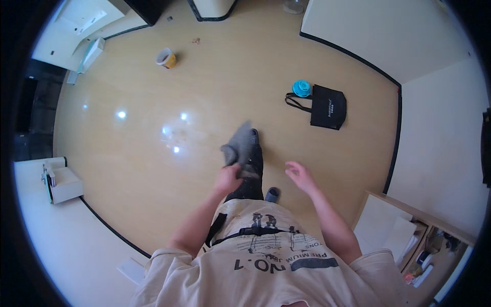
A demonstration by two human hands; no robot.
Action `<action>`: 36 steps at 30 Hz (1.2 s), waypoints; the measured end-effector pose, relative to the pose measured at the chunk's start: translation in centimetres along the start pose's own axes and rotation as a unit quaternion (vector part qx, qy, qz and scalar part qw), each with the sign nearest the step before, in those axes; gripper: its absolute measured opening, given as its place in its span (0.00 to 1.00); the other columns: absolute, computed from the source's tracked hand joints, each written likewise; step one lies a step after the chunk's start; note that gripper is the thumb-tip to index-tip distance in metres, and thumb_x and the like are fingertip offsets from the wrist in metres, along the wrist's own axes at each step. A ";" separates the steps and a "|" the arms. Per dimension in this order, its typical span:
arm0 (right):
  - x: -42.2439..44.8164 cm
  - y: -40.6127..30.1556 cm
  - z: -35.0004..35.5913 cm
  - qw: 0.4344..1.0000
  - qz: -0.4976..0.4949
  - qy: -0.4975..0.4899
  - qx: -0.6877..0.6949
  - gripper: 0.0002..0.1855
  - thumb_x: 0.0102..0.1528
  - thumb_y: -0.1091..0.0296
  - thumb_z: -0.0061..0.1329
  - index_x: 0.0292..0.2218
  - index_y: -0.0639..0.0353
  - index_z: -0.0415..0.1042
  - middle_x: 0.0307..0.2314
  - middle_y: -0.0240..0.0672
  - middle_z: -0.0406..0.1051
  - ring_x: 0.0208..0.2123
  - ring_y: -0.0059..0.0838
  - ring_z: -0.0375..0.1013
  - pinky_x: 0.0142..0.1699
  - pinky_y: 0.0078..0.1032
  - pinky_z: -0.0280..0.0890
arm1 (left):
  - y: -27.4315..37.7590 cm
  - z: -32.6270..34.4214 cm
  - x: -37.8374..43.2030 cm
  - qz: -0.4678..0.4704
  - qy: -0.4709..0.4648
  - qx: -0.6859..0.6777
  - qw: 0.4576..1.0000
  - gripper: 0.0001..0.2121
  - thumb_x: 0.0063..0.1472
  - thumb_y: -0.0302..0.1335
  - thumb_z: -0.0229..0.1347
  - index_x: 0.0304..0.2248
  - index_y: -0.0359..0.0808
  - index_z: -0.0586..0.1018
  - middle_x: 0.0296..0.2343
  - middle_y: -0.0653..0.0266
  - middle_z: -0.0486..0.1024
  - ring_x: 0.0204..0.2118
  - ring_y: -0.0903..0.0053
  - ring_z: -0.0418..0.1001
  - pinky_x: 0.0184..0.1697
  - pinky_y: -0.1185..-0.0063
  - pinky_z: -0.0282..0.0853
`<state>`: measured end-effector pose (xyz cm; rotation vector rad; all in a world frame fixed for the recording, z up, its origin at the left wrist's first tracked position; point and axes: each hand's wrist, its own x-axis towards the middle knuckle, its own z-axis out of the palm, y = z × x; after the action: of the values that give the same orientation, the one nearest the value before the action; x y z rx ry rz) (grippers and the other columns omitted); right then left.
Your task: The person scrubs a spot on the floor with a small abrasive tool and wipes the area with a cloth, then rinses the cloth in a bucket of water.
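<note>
My left hand grips a grey cloth, which hangs blurred in front of my dark trouser leg. Part of the cloth covers that leg, and the tip of a dark shoe shows just beyond it. To the right, my right hand hovers over the floor with its fingers apart and nothing in it. A grey slipper shows below and between my hands.
Ahead on the right lie a black tote bag and a blue plastic object by its handles. A yellow-and-white bucket stands far left on the tan floor. An open cabinet is at lower right.
</note>
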<state>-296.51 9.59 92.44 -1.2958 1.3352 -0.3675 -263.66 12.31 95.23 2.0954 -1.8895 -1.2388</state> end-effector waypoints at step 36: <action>44.0 33.4 -31.7 0.697 0.257 0.408 0.530 0.27 0.66 0.61 0.49 0.63 0.51 0.62 0.63 0.23 0.61 0.67 0.24 0.54 0.65 0.38 0.56 | 0.8 5.7 19.7 -0.458 -0.298 0.042 0.836 0.16 0.56 0.40 0.58 0.41 0.42 0.82 0.38 0.49 0.81 0.41 0.51 0.80 0.43 0.60 0.76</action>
<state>-325.28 -30.09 51.68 0.3208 1.6763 -1.1809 -269.07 -2.16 81.76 3.0669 -0.9551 -2.2122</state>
